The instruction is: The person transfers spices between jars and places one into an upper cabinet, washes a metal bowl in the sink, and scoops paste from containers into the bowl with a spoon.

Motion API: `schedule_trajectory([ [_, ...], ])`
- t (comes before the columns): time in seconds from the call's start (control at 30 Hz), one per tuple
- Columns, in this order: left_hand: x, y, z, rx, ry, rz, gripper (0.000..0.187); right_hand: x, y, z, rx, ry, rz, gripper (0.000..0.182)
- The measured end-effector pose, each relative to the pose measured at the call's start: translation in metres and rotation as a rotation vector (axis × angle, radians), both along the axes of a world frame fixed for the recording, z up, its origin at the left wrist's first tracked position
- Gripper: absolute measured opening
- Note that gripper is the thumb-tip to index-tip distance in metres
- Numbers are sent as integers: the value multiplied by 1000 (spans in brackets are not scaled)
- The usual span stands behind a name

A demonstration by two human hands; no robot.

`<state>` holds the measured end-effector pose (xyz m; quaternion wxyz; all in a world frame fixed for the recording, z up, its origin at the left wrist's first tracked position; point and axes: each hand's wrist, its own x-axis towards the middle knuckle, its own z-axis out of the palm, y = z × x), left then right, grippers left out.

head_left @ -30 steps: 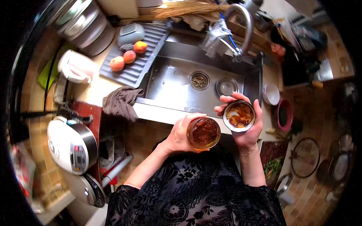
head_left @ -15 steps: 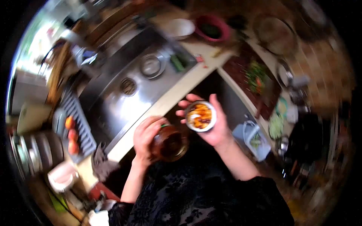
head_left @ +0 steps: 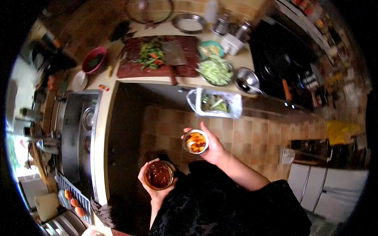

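Note:
My left hand point(head_left: 149, 185) is closed around an open glass jar point(head_left: 158, 175) of dark red, chunky sauce, its mouth facing up toward me. To the right and a little higher, my right hand point(head_left: 213, 146) grips a round jar lid point(head_left: 196, 142) by its edge. The lid's white inner side faces up, smeared with orange-red oil and sauce. Both hands are in front of my dark clothing, above the tiled floor, and the lid and jar are apart.
Ahead, a cutting board point(head_left: 130, 70) bears chopped greens point(head_left: 151, 55) and a cleaver point(head_left: 173, 55). Beside it are sliced pale vegetables point(head_left: 215, 71) and a metal bowl point(head_left: 247, 80) with a spoon. A lined waste bin point(head_left: 236, 108) hangs below the counter. The sink point(head_left: 73, 137) lies left, the stove point(head_left: 275, 59) right.
My view has swung right from the sink toward the cutting board and stove. The jar's open mouth now shows. Both hands keep their hold on jar and lid.

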<state>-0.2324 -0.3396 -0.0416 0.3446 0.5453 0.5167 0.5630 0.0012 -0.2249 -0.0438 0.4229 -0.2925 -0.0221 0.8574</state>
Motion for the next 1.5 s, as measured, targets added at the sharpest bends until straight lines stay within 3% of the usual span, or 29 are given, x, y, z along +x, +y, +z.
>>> schedule_trajectory([
  [0.1,55,-4,-9,-66,56,-92,109,88,-32,-8,-85,-267,-258,61],
  [0.23,113,-3,0,-131,92,-253,110,205,-54,-41,-257,-420,-627,58],
  [0.37,163,19,12,-122,142,-342,110,305,-41,-65,-144,-404,-867,50],
  [0.6,234,67,5,-216,146,-383,109,420,10,-81,-144,-414,-1036,30],
  [0.77,282,110,-6,-214,247,-331,105,463,63,-96,-243,-663,-1000,34],
  [0.87,314,135,-8,-176,204,-352,106,484,89,-95,-98,-834,-880,30],
  [0.97,337,153,-1,-149,258,-355,107,505,119,-142,100,-985,-822,37],
  [1.03,347,157,5,-156,265,-356,108,517,123,-153,224,-1336,-618,32],
  [1.13,362,163,5,-180,168,-324,108,517,133,-159,246,-1081,-760,36],
  [1.17,364,162,7,-187,165,-301,108,517,130,-160,231,-1165,-714,39],
  [1.23,366,155,-4,-218,175,-220,107,527,118,-155,218,-1329,-592,46],
  [1.3,363,148,-10,-220,277,-129,107,523,98,-149,393,-1720,-558,40],
  [1.4,366,140,-14,-237,227,-7,106,475,50,-86,395,-1915,-413,32],
  [1.5,367,134,-22,-249,209,68,105,451,14,-148,590,-1483,-185,42],
])
